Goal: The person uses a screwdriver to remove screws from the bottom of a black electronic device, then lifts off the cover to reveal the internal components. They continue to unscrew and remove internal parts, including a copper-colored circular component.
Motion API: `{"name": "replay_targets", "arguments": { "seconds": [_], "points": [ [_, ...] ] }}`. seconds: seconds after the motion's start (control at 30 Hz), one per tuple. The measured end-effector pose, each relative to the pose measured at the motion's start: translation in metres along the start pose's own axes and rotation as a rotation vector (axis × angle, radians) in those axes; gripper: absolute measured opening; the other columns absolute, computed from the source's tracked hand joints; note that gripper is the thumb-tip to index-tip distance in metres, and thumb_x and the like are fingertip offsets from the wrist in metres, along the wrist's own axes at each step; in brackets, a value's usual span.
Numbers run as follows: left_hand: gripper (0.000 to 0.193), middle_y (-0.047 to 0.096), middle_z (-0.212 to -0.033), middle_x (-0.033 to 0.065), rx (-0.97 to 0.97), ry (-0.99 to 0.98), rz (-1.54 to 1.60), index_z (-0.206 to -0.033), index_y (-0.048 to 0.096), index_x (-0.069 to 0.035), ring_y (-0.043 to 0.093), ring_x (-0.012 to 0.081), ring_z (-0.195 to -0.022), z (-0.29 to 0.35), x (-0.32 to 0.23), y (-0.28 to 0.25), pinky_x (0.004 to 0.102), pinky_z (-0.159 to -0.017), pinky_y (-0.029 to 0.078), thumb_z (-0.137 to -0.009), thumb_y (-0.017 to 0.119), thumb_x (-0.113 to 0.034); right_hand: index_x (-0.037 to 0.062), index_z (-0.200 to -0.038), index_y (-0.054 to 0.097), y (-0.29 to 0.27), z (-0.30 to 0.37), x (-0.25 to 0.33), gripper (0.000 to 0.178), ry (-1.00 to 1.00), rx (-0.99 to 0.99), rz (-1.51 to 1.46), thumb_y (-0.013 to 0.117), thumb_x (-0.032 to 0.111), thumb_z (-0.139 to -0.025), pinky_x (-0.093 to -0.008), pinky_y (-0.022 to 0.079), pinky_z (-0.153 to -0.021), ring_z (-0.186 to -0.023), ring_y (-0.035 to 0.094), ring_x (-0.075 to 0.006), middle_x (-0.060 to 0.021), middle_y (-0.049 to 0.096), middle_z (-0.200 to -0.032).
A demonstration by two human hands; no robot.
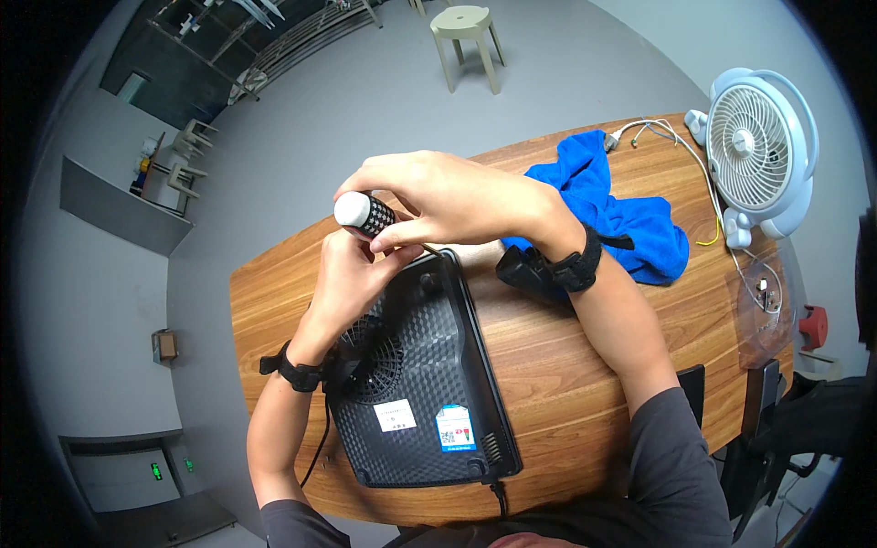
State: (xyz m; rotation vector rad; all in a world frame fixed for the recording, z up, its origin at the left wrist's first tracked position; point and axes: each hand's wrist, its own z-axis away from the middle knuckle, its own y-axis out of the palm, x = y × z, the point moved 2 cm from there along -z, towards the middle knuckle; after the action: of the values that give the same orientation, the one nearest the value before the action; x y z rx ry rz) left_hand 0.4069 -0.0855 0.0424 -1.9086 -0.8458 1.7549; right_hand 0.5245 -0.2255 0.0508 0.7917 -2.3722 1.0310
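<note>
A black induction cooker (429,356) lies bottom up on the table, its round fan grille and stickers showing. Over its far edge, my right hand (438,196) grips a screwdriver (364,212) by its black-and-white handle. The thin shaft slants down to the right toward the far edge of the casing. My left hand (352,279) is closed around the lower handle and shaft, thumb stretched along it; its fingertips are partly hidden. Where the tip meets the casing is too small to make out. Each wrist carries a black strap with a small device.
On the wooden table (566,374), a blue cloth (630,219) lies crumpled beyond my right forearm. A white fan (754,146) with loose cables stands at the far right, near a clear tray (767,301) of small parts. One stool (464,27) is on the floor beyond.
</note>
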Motion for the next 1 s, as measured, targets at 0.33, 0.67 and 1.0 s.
{"name": "replay_targets", "arguments": {
  "seconds": [0.33, 0.67, 1.0],
  "points": [
    [0.030, 0.077, -0.101, 0.0120, 0.193, 0.031, -0.166, -0.115, 0.071, -0.001, 0.073, 0.0231, -0.082, 0.005, 0.016, 0.004, 0.0338, -0.068, 0.055, -0.086, 0.074, -0.007, 0.0004, -0.115, 0.066, -0.024, -0.003, 0.019, 0.043, 0.074, -0.140, -0.126, 0.083, 0.024, -0.084, -0.0376, 0.055, -0.085, -0.096, 0.069, -0.0296, -0.0154, 0.071, -0.104],
    [0.017, 0.075, -0.095, 0.0164, 0.263, -0.050, -0.172, -0.102, 0.070, 0.002, 0.074, 0.0256, -0.085, 0.015, 0.015, -0.001, 0.0371, -0.076, 0.058, -0.087, 0.073, -0.006, 0.0041, -0.114, 0.067, -0.026, -0.005, 0.022, 0.038, 0.116, -0.188, -0.120, 0.082, 0.022, -0.085, -0.0296, 0.049, -0.064, -0.070, 0.058, -0.0135, -0.0069, 0.069, -0.094],
    [0.011, 0.075, -0.084, 0.0081, 0.101, -0.258, -0.332, -0.094, 0.071, 0.000, 0.072, 0.0162, -0.081, 0.102, 0.054, -0.092, 0.0309, -0.076, 0.057, -0.088, 0.076, -0.008, 0.0004, -0.125, 0.057, -0.018, 0.001, 0.022, 0.037, 0.155, -0.189, -0.281, 0.074, 0.015, -0.095, -0.0257, 0.057, -0.077, -0.088, 0.070, -0.0111, -0.0057, 0.070, -0.099]
  ]
}}
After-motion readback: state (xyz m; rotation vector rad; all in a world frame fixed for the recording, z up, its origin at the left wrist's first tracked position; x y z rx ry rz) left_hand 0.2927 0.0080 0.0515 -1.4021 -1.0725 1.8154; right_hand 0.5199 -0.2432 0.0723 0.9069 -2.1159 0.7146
